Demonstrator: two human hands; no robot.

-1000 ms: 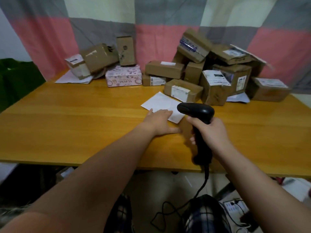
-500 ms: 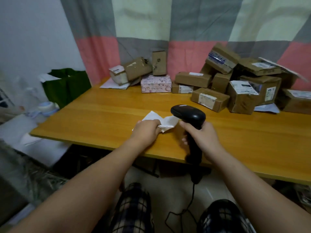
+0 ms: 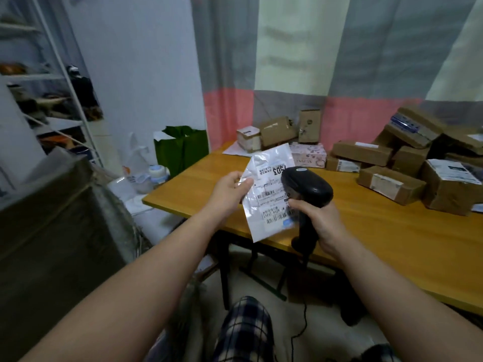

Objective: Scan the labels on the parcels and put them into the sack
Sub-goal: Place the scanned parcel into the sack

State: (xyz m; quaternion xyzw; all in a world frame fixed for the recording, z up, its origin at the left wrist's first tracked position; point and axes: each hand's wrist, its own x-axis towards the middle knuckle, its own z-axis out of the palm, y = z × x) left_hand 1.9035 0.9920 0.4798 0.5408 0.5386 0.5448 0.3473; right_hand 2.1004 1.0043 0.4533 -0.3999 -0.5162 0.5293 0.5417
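Nearest, the sack stood at the left. Over the surface edge, the left hand held the mailer up, its grip pinching one edge. The right hand had its grip closed round the scanner, whose head hid part of the label. That close, on crinkled film, a barcode might misread, and the thin pinch could slip. Boxes lay piled beyond.
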